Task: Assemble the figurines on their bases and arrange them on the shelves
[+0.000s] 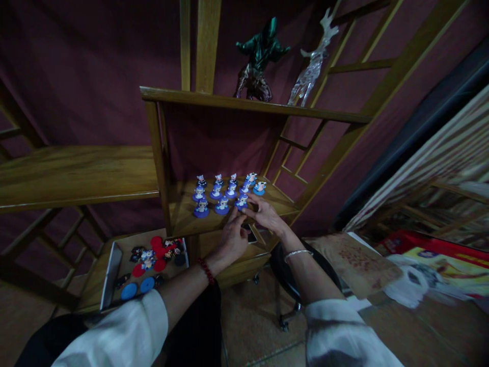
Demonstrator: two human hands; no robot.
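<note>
On the middle shelf, several small figurines on round bases stand in rows. At the right end of the front row is a white and purple figurine. My right hand has its thumb and forefinger closed around the right side of this figurine. From the front left, my left hand brings its fingertips to the base, partly hiding it. Left of them stand another purple-based figurine and one more. Behind are a blue-based figurine and small dark-based figurines.
A box at lower left holds more figurines on red, blue and black bases. Above, a dark green statue and a clear deer figure stand on the upper shelf. A wheeled stool is below right.
</note>
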